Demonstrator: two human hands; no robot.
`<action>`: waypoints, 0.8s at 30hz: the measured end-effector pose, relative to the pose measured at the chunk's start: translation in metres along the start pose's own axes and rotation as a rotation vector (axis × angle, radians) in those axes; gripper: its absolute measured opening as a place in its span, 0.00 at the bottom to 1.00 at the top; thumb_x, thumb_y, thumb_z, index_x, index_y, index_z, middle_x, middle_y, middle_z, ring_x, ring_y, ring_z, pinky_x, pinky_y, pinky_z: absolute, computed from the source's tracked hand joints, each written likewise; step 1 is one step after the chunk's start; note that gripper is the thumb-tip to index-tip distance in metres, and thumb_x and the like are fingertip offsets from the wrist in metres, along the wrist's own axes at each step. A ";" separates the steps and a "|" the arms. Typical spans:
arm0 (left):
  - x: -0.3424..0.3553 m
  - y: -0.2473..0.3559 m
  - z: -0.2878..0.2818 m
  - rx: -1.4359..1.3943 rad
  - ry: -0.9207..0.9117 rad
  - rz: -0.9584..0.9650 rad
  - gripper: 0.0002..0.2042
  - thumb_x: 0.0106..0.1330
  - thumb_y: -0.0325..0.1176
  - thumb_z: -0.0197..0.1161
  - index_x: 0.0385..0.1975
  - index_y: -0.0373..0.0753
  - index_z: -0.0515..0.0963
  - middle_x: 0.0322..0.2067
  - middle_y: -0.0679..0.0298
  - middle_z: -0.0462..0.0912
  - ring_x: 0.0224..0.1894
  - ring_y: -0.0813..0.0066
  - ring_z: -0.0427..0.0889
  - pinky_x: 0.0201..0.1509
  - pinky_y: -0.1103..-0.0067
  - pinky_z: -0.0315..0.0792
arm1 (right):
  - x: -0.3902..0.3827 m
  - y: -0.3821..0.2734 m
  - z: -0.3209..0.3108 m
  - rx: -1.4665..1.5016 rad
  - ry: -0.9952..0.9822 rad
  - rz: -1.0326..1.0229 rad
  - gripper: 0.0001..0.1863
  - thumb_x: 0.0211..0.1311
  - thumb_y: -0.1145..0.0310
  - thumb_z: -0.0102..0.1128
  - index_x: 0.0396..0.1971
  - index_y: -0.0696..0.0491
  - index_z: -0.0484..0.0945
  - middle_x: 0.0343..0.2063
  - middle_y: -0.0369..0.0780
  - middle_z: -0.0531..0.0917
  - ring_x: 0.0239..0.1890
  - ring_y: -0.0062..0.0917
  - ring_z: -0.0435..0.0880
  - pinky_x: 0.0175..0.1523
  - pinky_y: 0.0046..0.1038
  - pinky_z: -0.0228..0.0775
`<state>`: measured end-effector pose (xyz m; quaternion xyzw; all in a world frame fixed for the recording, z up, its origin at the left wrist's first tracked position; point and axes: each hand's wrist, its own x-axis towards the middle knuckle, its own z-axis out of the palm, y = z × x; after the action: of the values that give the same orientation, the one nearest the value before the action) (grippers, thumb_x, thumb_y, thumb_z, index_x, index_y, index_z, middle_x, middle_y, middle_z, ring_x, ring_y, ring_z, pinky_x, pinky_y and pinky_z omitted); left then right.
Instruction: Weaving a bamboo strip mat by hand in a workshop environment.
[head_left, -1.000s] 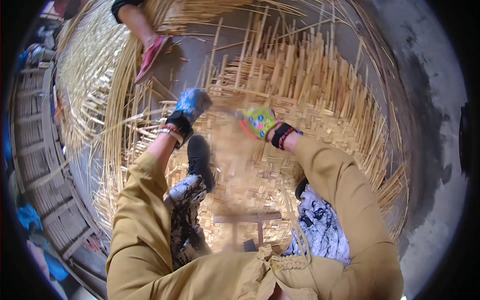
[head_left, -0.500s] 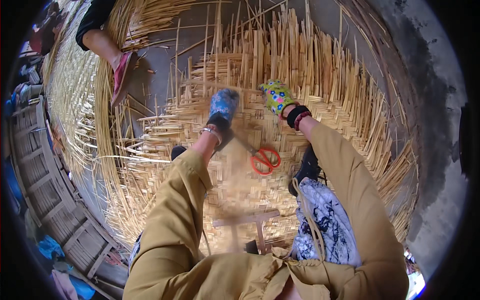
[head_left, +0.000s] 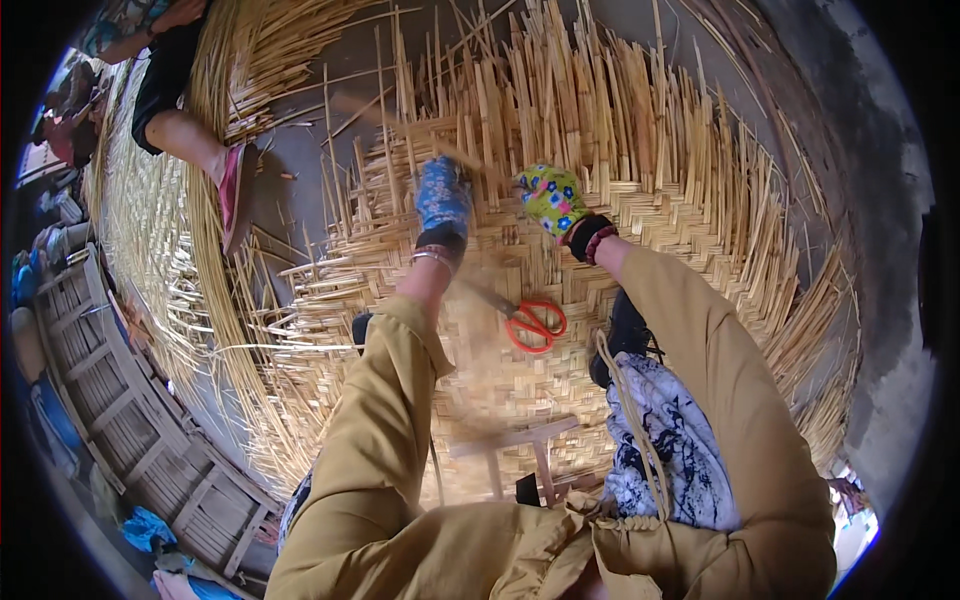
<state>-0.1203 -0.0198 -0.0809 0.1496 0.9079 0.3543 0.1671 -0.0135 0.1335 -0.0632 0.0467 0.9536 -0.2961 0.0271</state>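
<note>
Weaving a large flat mat of pale split-bamboo strips (head_left: 640,230), a person in mustard sleeves sits on the finished part and reaches both gloved hands toward its unfinished far side. Well out to the left of the fingers, another person's leg and pink shoe (head_left: 236,195) rest beside a second bundle of strips. The left hand (head_left: 443,200), in a blue flowered glove, is curled down over a loose strip (head_left: 400,125) that runs up and left from its fingertips; motion blur hides whether the fingers actually pinch it or only press on it. Just right of it, the right hand (head_left: 553,200), in a yellow-green flowered glove, lies with fingers bent against the woven surface, seemingly holding crossing strips flat, though its grip cannot be told either. Below and between the two wrists, red-handled scissors (head_left: 533,325) lie untouched on the weave. The step in hand looks like threading a new strip into the herringbone; the next move likely calls for lifting alternate strips ahead of the fingertips and sliding it tight against its neighbours.
</note>
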 end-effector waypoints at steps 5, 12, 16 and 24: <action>0.009 -0.010 -0.003 0.007 -0.218 0.064 0.08 0.53 0.22 0.57 0.33 0.35 0.76 0.26 0.65 0.78 0.28 0.72 0.76 0.33 0.78 0.71 | 0.002 -0.001 0.005 0.350 0.077 0.400 0.12 0.50 0.61 0.49 0.30 0.51 0.77 0.26 0.43 0.79 0.28 0.36 0.77 0.33 0.35 0.68; 0.006 0.025 -0.003 -0.536 -0.329 -0.156 0.16 0.49 0.26 0.67 0.39 0.33 0.76 0.30 0.65 0.80 0.25 0.81 0.75 0.27 0.82 0.69 | 0.002 0.016 0.026 0.320 0.044 0.517 0.19 0.49 0.63 0.60 0.40 0.58 0.76 0.34 0.42 0.81 0.38 0.30 0.79 0.44 0.25 0.69; 0.015 0.040 -0.012 -0.428 -0.602 -0.333 0.18 0.44 0.28 0.70 0.38 0.33 0.76 0.28 0.62 0.81 0.28 0.79 0.78 0.31 0.79 0.71 | -0.004 0.019 0.020 0.467 0.062 0.553 0.21 0.48 0.62 0.61 0.41 0.58 0.75 0.37 0.44 0.80 0.40 0.31 0.79 0.46 0.26 0.68; -0.003 0.035 0.004 -0.677 -0.318 -0.257 0.17 0.47 0.23 0.66 0.40 0.32 0.76 0.32 0.64 0.81 0.30 0.79 0.79 0.36 0.81 0.73 | 0.004 0.009 0.011 0.379 0.068 0.628 0.22 0.46 0.60 0.62 0.41 0.57 0.75 0.39 0.45 0.79 0.40 0.34 0.78 0.46 0.27 0.68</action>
<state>-0.1106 0.0062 -0.0592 0.0240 0.7137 0.5824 0.3884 -0.0167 0.1353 -0.0776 0.3514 0.8213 -0.4430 0.0758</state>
